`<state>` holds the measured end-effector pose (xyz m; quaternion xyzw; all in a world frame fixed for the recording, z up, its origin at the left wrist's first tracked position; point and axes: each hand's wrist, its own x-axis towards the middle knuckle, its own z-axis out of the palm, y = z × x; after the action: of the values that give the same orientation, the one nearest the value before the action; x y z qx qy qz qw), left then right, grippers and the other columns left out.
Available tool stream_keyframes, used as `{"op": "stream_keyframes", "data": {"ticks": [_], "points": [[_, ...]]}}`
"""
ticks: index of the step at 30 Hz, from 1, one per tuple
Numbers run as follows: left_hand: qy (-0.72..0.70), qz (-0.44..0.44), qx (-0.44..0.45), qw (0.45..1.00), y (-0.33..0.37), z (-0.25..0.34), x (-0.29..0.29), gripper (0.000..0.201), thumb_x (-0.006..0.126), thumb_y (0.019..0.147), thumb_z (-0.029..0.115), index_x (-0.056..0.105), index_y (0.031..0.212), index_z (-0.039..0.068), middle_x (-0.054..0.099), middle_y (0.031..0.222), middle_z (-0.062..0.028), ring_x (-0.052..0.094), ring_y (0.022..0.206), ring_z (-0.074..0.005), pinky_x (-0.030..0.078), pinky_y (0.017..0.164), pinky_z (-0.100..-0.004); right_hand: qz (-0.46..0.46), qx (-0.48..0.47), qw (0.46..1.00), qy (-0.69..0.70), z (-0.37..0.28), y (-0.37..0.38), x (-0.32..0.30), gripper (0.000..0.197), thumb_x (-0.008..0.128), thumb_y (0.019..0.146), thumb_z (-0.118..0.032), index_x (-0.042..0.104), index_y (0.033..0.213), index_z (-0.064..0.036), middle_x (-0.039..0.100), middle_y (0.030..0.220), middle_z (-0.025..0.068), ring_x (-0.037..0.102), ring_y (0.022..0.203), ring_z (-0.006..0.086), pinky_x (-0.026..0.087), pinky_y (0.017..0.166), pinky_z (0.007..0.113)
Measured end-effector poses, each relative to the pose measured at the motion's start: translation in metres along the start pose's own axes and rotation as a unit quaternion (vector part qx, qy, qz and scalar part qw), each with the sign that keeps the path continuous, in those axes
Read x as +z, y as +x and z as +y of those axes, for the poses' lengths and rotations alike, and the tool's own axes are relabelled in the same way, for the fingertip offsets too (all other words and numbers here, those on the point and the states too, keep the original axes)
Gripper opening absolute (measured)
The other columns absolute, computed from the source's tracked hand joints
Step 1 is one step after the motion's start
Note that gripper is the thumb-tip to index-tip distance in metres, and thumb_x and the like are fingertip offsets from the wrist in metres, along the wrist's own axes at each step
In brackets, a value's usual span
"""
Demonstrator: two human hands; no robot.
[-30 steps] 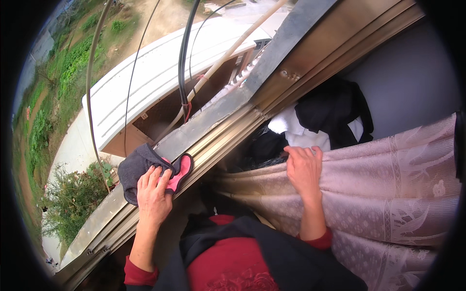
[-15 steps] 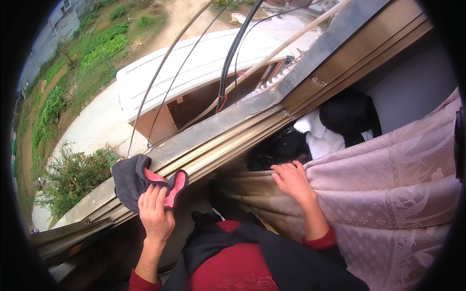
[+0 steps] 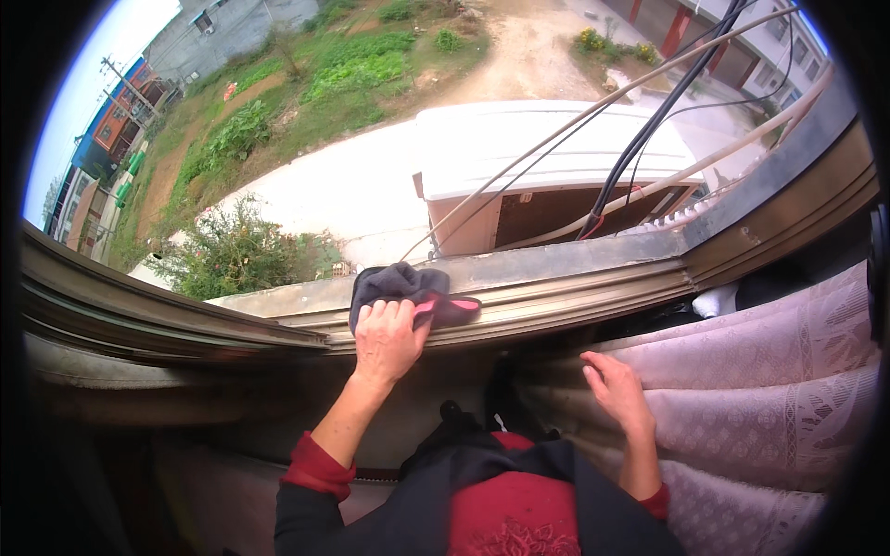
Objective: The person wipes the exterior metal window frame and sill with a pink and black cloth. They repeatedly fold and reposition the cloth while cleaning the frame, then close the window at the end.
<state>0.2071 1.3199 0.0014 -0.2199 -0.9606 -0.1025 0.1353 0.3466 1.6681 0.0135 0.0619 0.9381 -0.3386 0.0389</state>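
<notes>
My left hand (image 3: 387,341) is closed on a dark grey cleaning cloth (image 3: 400,280) with a pink lining. The cloth lies bunched across the brass-coloured window track (image 3: 565,298) and the grey outer ledge (image 3: 519,269); part of its pink side shows by my fingers. My right hand (image 3: 616,389) is raised in front of the pale pink patterned curtain (image 3: 742,366), its thumb and fingers apart and holding nothing. Whether its edge touches the curtain I cannot tell.
Just outside stands a white air-conditioner unit (image 3: 547,139), with black cables (image 3: 640,139) and a beige pipe (image 3: 714,167) running past it. The brass window frame (image 3: 158,310) continues at the left. A white item (image 3: 716,301) lies behind the curtain.
My view has turned toward the left. The cloth now lies flatter on the track under my left hand, with less pink showing. My right hand has come away from the curtain's top edge.
</notes>
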Motion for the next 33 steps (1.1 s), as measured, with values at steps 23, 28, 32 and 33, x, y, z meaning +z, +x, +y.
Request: {"op": "stream_keyframes", "data": {"ticks": [23, 28, 32, 33], "points": [[-0.597, 0.094, -0.162, 0.780, 0.028, 0.093, -0.027, 0.035, 0.059, 0.101, 0.017, 0.056, 0.131, -0.001, 0.059, 0.108, -0.0061, 0.054, 0.102, -0.0144, 0.045, 0.097, -0.0310, 0.138, -0.153, 0.907, 0.368, -0.101, 0.098, 0.044, 0.056, 0.066, 0.089, 0.009, 0.049, 0.141, -0.0021, 0.060, 0.128, 0.0100, 0.061, 0.112, 0.0177, 0.049, 0.099, 0.030], [-0.594, 0.096, -0.308, 0.737, -0.015, 0.059, -0.001, 0.027, 0.060, 0.096, 0.008, 0.061, 0.122, -0.002, 0.064, 0.108, -0.0060, 0.060, 0.101, -0.0124, 0.049, 0.091, -0.0289, 0.096, -0.402, 0.910, -0.027, -0.119, 0.137, 0.087, 0.049, 0.064, 0.080, -0.005, 0.062, 0.128, -0.0176, 0.061, 0.121, 0.0082, 0.059, 0.110, 0.0285, 0.048, 0.092, 0.041], [-0.413, 0.145, -0.312, 0.843, -0.059, 0.044, 0.001, 0.025, 0.061, 0.090, -0.002, 0.064, 0.115, -0.003, 0.063, 0.104, -0.0109, 0.064, 0.095, -0.0211, 0.052, 0.087, -0.0321, 0.147, -0.281, 0.939, -0.132, -0.067, 0.173, 0.035, 0.035, 0.060, 0.079, -0.001, 0.068, 0.111, -0.0131, 0.063, 0.106, 0.0078, 0.059, 0.107, 0.0305, 0.049, 0.088, 0.043], [-0.406, 0.162, -0.319, 0.841, -0.067, 0.041, -0.001, 0.025, 0.060, 0.089, -0.003, 0.064, 0.114, -0.003, 0.063, 0.103, -0.0113, 0.064, 0.094, -0.0223, 0.052, 0.086, -0.0325, 0.159, -0.209, 0.949, -0.173, -0.048, 0.182, 0.009, 0.032, 0.060, 0.080, -0.001, 0.069, 0.108, -0.0126, 0.062, 0.103, 0.0082, 0.059, 0.105, 0.0315, 0.049, 0.087, 0.043]]}}
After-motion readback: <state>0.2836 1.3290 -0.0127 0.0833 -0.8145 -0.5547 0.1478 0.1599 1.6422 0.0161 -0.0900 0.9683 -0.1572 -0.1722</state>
